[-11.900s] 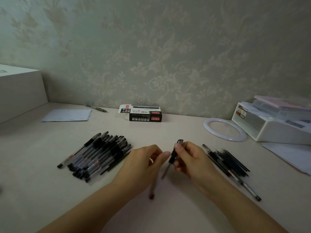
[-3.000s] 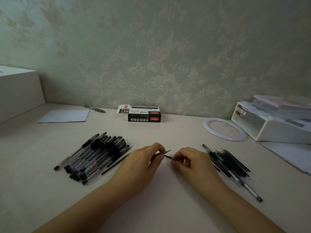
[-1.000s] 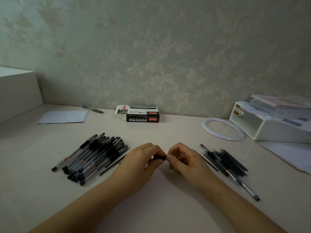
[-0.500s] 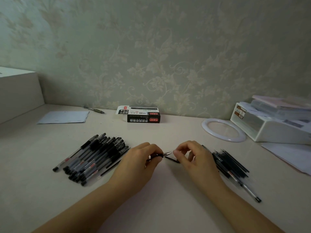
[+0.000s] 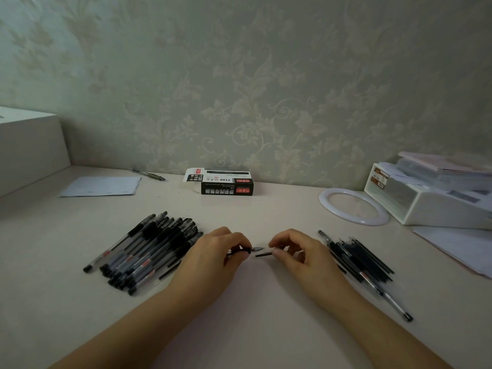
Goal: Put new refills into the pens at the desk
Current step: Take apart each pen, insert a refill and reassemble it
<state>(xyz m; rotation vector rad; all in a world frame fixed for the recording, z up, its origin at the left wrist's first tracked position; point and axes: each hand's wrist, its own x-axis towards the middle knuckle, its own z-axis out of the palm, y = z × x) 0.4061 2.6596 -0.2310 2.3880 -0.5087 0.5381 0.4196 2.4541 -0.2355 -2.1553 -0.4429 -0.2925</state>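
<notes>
My left grip (image 5: 213, 258) pinches a pen (image 5: 246, 250) with its metal tip pointing right; my right grip (image 5: 294, 253) pinches a small dark piece (image 5: 263, 254) just beside that tip, low over the counter (image 5: 253, 302). A heap of pens (image 5: 149, 249) lies to the left, a pile of refills (image 5: 364, 259) to the right, and a refill box (image 5: 225, 183) stands far by the wall.

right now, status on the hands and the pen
Left hand grips pen, tip bare. Right hand pinches small black piece, just apart from tip. Nothing between them.
</notes>
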